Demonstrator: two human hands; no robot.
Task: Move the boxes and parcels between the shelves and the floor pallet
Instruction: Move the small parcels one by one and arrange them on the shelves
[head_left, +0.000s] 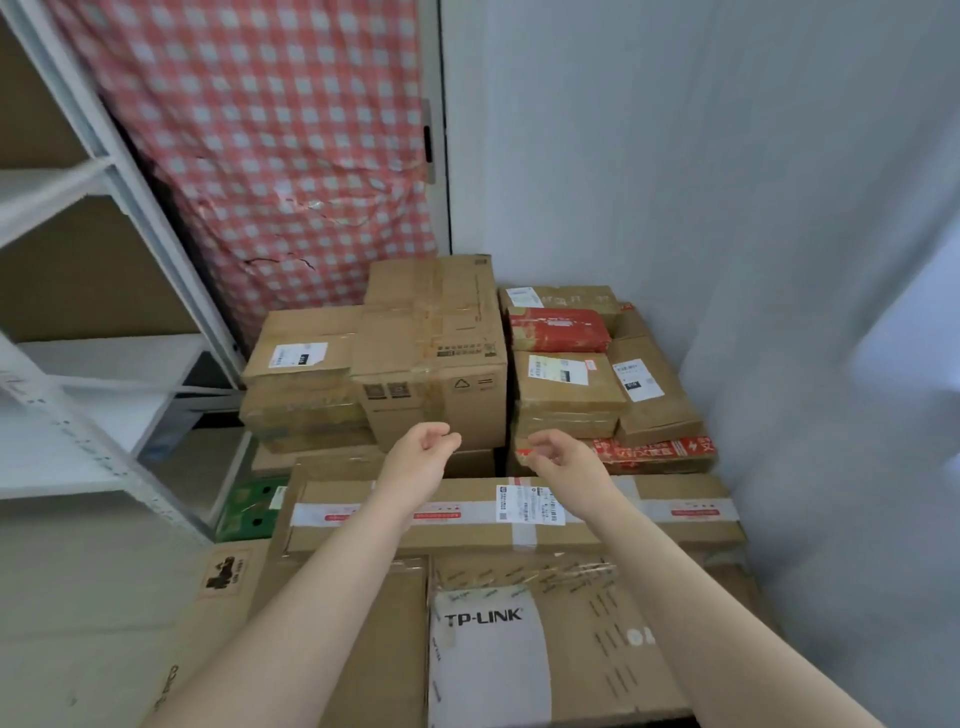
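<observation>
A pile of cardboard boxes and parcels fills the corner in front of me. The tallest brown box (431, 358) stands at the middle back. My left hand (423, 449) hovers just before its lower front face, fingers loosely curled and holding nothing. My right hand (558, 457) hangs empty beside it, in front of a labelled flat box (566, 387), fingers relaxed. Below both forearms lies a long taped box (467, 519), and nearer me a box with a white TP-LINK label (488, 654).
A white metal shelf rack (104, 332) stands at the left with bare shelves. A red-checked cloth (270, 145) hangs behind the pile. Red parcels (558, 330) and a green carton (254, 506) sit among the boxes. A grey wall closes the right side.
</observation>
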